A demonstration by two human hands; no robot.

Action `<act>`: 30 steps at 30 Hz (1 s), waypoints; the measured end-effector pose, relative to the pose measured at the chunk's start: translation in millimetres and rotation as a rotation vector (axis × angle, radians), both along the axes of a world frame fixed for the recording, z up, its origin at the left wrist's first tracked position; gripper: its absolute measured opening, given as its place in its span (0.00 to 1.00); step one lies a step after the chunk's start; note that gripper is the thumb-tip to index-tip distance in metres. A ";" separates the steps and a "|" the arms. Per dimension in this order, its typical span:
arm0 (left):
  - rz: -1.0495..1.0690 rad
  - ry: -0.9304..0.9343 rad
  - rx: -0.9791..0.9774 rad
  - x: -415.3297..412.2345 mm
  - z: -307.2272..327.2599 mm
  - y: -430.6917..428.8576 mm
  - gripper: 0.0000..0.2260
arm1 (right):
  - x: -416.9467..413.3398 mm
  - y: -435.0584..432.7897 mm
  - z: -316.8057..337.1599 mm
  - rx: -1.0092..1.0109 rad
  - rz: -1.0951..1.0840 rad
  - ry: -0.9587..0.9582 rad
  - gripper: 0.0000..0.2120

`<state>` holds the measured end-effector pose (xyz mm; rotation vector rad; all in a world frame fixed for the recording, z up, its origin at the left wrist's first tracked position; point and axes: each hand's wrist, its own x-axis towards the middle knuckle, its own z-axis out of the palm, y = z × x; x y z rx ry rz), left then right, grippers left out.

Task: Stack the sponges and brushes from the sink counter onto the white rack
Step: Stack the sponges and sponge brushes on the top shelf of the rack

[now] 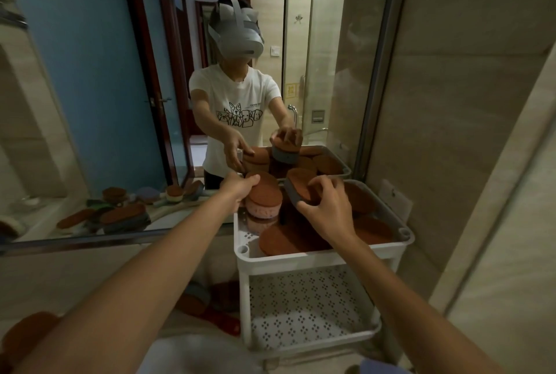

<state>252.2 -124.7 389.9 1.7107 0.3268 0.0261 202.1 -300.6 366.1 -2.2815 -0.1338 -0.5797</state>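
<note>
We hold both hands over the white rack [316,254] top tray. Our right hand [326,208] grips a grey-backed sponge [296,190], long axis tilted; our left hand [240,188] pinches the sponge stack [264,199] just left.

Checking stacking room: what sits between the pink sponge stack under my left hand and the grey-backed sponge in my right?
In the head view, nothing sits between the pink sponge stack and the grey-backed sponge; only a narrow dark gap of the white rack tray.

Head view: looks forward and down, close above the white rack [316,253]
Facing: the mirror [90,102] behind the rack
</note>
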 end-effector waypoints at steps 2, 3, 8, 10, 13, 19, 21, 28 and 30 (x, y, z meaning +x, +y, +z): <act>0.000 -0.011 0.099 0.8 -0.3 -0.2 0.20 | 1.7 1.2 -0.8 0.000 -0.006 0.001 0.19; 0.003 -0.019 0.161 0.8 -0.5 -0.3 0.20 | 2.7 1.7 -0.8 0.003 -0.007 0.003 0.19; -0.017 -0.026 0.399 -0.5 -2.3 0.9 0.17 | 6.1 3.3 0.9 0.000 -0.011 0.004 0.19; -0.023 -0.030 0.454 -1.7 -2.5 0.8 0.15 | 7.7 4.2 1.9 -0.005 -0.014 0.013 0.19; -0.030 -0.041 0.506 -3.9 -3.6 1.0 0.15 | 10.1 6.4 2.6 -0.009 -0.019 0.020 0.19; -0.042 -0.101 0.572 -9.2 -6.8 1.1 0.14 | 14.6 19.4 4.7 -0.091 0.002 0.024 0.21; -0.049 -0.119 0.588 -11.1 -7.7 1.3 0.16 | 16.1 23.4 4.2 -0.133 0.008 0.030 0.23; -0.068 -0.176 0.632 -14.5 -8.3 -0.2 0.21 | 21.6 24.8 -0.4 -0.198 0.014 0.072 0.22; -0.066 -0.180 0.639 -14.9 -9.2 -0.3 0.20 | 22.0 24.8 -1.5 -0.237 0.019 0.070 0.22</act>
